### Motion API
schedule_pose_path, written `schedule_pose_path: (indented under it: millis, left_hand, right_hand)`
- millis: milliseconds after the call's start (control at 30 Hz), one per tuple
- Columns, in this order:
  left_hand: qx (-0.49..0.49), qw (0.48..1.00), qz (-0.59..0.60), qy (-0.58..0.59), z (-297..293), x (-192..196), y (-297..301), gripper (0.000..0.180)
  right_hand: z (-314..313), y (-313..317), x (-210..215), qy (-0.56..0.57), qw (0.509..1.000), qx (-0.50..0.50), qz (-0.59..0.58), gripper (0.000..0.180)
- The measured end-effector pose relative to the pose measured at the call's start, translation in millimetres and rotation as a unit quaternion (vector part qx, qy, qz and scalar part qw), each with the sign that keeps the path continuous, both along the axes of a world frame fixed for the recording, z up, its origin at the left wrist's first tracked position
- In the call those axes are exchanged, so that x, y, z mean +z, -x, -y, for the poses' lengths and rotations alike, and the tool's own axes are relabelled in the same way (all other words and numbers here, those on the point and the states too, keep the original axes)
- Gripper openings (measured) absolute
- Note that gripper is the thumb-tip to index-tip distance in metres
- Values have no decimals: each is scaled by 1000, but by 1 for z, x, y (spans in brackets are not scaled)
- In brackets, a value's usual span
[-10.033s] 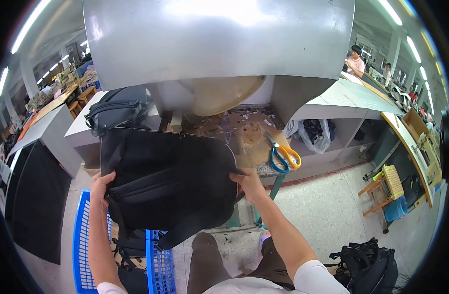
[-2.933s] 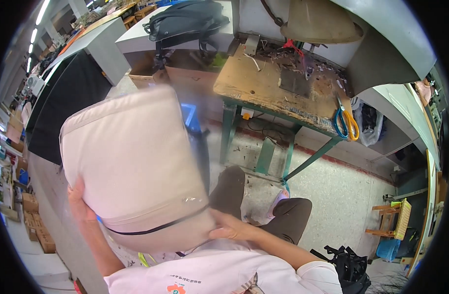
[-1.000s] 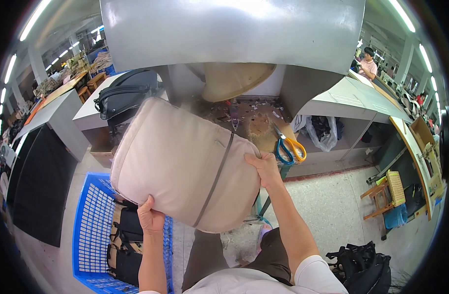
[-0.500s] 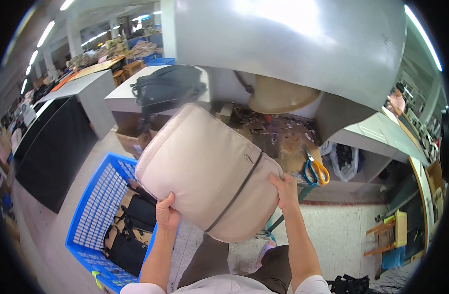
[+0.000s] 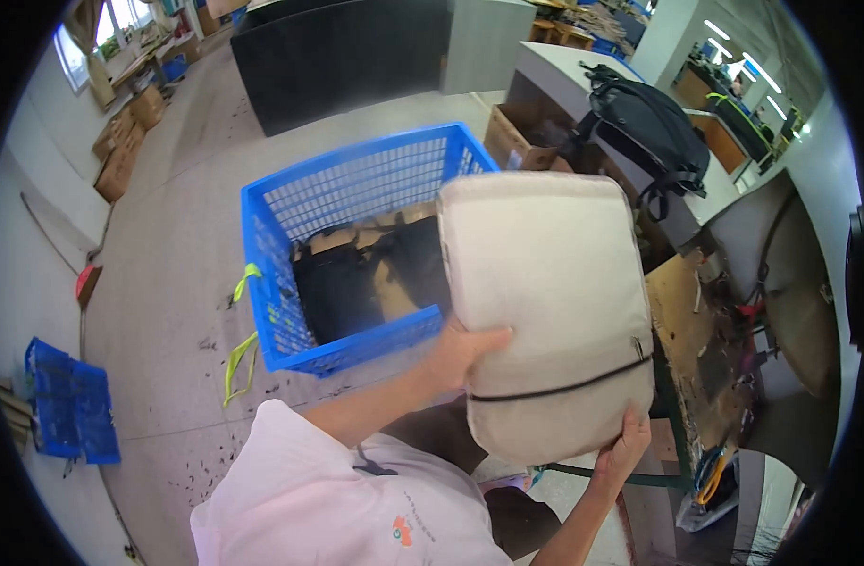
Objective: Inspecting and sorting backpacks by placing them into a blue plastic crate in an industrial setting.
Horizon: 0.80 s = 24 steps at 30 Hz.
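Room: workshop, pale floor (image 5: 177, 283) with dark scraps strewn near the basket.
Beige panel: padded, rounded corners (image 5: 545, 274); I have it up in the air above my legs, face toward me, overlapping the basket's right end in my view. Contact with the basket: cannot tell.
Black strip: crosses the panel's lower part (image 5: 564, 385).
Left hand: closed on the panel's left edge (image 5: 465, 354), thumb laid over the face.
Right hand: gripping the lower right edge (image 5: 628, 443). Two opposite holds probably keep the soft piece from folding.
Blue basket: on the floor to my left (image 5: 356, 151), presumably there for easy reach; black pieces (image 5: 337, 292) lie inside.
Neon ties: hanging off the basket's left side (image 5: 240, 363).
Bench: wooden top at my right (image 5: 672, 321); yellow handle at its near corner (image 5: 713, 479), blades unclear.
Counter: white-topped (image 5: 550, 61); black backpack resting on it (image 5: 649, 132), likely parked clear of the bench.
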State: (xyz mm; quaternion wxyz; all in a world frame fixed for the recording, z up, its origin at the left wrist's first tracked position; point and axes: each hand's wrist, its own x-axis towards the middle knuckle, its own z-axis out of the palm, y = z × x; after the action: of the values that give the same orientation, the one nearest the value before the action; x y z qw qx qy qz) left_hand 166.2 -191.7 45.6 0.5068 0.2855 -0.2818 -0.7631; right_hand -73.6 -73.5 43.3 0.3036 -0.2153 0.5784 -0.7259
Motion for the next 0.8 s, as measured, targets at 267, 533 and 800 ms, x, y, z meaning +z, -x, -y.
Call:
schedule_pose_path:
  millis: [267,533,800]
  left_hand:
    - [343,899,266,51,48,38,-145,36]
    - [172,50,948,264,210,-154,-412,20]
    - [-8,180,825,535,349,-309,-184,28]
  right_hand:
    - [-11,-20,-41,-145,978,152,-17,18]
    - [-100,1,-75,-285,957,55,13,17]
    - [-219,-33,-66,-403,904,-127,-63,16]
